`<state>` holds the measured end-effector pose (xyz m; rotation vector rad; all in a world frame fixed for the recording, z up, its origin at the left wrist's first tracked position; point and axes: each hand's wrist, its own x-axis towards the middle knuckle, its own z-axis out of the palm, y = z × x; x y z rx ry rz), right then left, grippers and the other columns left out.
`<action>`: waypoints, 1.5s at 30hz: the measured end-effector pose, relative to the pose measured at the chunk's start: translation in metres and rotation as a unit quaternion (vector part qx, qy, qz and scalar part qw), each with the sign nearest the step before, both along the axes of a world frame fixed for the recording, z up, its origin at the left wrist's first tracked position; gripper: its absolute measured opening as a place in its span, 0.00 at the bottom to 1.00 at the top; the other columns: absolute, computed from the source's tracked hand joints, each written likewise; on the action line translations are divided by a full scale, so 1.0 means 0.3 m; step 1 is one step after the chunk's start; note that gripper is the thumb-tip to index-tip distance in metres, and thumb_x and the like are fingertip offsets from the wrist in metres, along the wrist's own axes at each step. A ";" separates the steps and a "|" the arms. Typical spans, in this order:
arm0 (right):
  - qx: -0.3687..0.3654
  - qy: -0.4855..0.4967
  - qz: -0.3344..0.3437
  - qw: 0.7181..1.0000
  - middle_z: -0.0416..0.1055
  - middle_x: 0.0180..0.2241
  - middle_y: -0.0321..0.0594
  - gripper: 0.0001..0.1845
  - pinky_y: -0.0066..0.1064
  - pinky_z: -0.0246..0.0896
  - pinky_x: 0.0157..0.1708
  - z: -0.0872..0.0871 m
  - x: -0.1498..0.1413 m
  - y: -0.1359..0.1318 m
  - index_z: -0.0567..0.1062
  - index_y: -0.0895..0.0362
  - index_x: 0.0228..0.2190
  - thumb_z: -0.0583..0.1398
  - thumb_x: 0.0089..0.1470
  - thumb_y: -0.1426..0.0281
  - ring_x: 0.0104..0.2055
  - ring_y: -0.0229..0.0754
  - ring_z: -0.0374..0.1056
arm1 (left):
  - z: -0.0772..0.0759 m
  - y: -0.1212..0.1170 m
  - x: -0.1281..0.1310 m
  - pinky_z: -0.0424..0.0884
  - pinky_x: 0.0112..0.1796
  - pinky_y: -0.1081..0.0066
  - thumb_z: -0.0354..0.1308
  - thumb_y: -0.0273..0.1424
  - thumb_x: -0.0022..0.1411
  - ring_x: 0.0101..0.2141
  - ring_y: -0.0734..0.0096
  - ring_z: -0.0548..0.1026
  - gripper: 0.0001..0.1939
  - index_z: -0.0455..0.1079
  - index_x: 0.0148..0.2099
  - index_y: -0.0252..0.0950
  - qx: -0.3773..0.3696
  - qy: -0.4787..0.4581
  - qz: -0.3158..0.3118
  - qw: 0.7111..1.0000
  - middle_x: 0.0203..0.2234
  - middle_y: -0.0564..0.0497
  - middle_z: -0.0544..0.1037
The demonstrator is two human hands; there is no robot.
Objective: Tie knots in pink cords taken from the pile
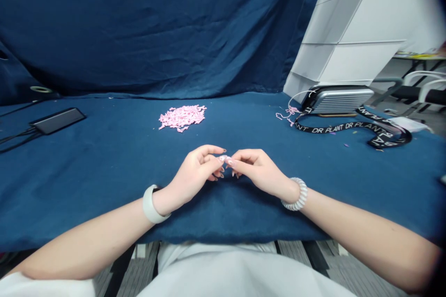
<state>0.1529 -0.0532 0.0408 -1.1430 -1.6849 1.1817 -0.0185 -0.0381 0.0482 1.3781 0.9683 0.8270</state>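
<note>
My left hand (197,169) and my right hand (263,171) meet fingertip to fingertip above the front part of the blue-covered table. Between both thumbs and fingers is a small pale pink piece (226,159), mostly covered by the fingertips, so its exact kind cannot be made out. Both hands are closed in a pinch. Beyond them, a little to the left, lies a heap of small pink pieces (183,116) that look like twisted or knotted scraps.
At the left, a dark flat device (57,121) with black cables rests on the blue cloth (114,167). A silver ribbed case (343,101), a black lettered strap (327,128) and pink strings (291,112) lie at the right. Blue fabric (167,27) hangs behind the table.
</note>
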 end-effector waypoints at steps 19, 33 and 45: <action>0.016 -0.064 0.025 0.998 0.69 0.25 0.39 0.21 0.20 0.58 0.27 -0.003 0.022 0.012 0.73 0.62 0.27 0.53 0.51 0.56 0.26 0.28 0.61 | -0.002 0.008 0.006 0.65 0.25 0.85 0.55 0.48 0.49 0.31 0.81 0.69 0.20 0.71 0.34 0.36 -0.016 0.064 -0.028 0.997 0.31 0.51 0.74; -0.001 -0.024 0.015 1.000 0.68 0.25 0.38 0.19 0.20 0.57 0.27 0.007 0.024 0.007 0.72 0.63 0.27 0.56 0.49 0.58 0.25 0.28 0.61 | -0.004 0.013 0.004 0.65 0.22 0.85 0.57 0.44 0.48 0.31 0.81 0.68 0.16 0.68 0.35 0.38 -0.095 -0.022 -0.038 0.994 0.30 0.54 0.70; -0.002 -0.021 0.018 1.000 0.68 0.26 0.38 0.17 0.20 0.58 0.27 0.008 0.025 0.005 0.72 0.63 0.27 0.56 0.50 0.60 0.26 0.27 0.61 | -0.001 0.005 0.006 0.67 0.24 0.84 0.57 0.39 0.50 0.30 0.83 0.67 0.11 0.63 0.29 0.36 -0.047 0.009 -0.075 0.996 0.30 0.54 0.69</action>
